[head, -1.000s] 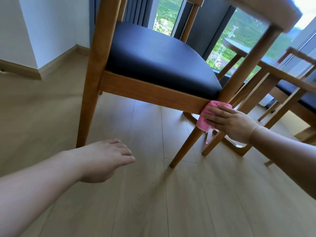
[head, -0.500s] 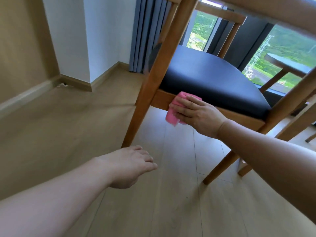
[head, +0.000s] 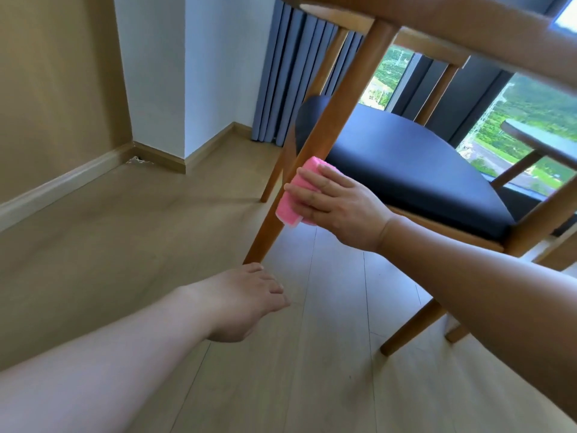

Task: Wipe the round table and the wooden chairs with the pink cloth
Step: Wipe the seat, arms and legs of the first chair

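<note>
pale wood floor (head: pixel 327 354) | folded pink cloth (head: pixel 295 195) pressed on chair leg (head: pixel 315 145) | right hand (head: pixel 337 203)

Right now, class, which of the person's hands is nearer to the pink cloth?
The right hand. It presses the pink cloth against the wooden chair leg. The left hand hangs apart below, near the leg's foot, holding nothing.

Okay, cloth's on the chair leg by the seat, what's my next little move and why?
Probably slide the right hand and the pink cloth down the chair leg toward the floor. The cloth sits against the leg about level with the black seat, with a bare stretch of wood below it. The left hand hangs free, holding nothing.
</note>
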Available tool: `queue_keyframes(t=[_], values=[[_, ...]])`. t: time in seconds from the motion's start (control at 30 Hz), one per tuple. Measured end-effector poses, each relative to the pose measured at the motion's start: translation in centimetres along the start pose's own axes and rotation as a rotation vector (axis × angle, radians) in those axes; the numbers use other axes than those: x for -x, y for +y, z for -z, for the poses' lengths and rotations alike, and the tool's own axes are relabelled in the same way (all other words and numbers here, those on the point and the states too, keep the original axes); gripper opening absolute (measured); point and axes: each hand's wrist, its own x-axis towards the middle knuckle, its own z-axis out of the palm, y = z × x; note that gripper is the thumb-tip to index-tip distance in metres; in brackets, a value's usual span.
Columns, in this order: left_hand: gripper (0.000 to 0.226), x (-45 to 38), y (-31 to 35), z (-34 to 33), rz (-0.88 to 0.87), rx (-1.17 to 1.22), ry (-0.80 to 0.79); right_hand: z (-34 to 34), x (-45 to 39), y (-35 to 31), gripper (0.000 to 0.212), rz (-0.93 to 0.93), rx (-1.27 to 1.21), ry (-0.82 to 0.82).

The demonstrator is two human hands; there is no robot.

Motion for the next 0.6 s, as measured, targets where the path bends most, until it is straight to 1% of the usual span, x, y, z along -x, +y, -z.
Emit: queue_keyframes(t=[0.07,0.13,0.2,0.3,0.43,0.53,0.6], values=[[0.057,-0.1,-0.2,0.2,0.006,-0.027,0.019,1.1,-0.8,0.7,0.044,0.022,0.043,0.021],[0.059,-0.3,-0.4,0.6,0.013,-0.067,0.077,2.5,-1.7,2.2,0.044,0.019,0.096,0.027],[0.059,-0.3,-0.7,1.0,0.023,-0.076,0.132,4.5,-2.5,4.4,0.046,0.008,0.125,0.049],[0.058,-0.5,-0.7,1.9,0.039,-0.034,0.150,7.6,-3.3,8.6,0.043,-0.006,0.194,0.084],[0.058,-0.7,-1.2,3.4,0.042,-0.013,0.142,11.1,-3.8,12.6,0.043,-0.006,0.326,0.048],[0.059,-0.6,-1.8,4.1,0.065,-0.026,0.166,12.1,-3.7,13.4,0.046,-0.017,0.355,-0.009],[0.062,-0.3,-2.0,4.2,0.075,-0.040,0.156,12.0,-3.6,13.2,0.048,-0.057,0.361,-0.046]])
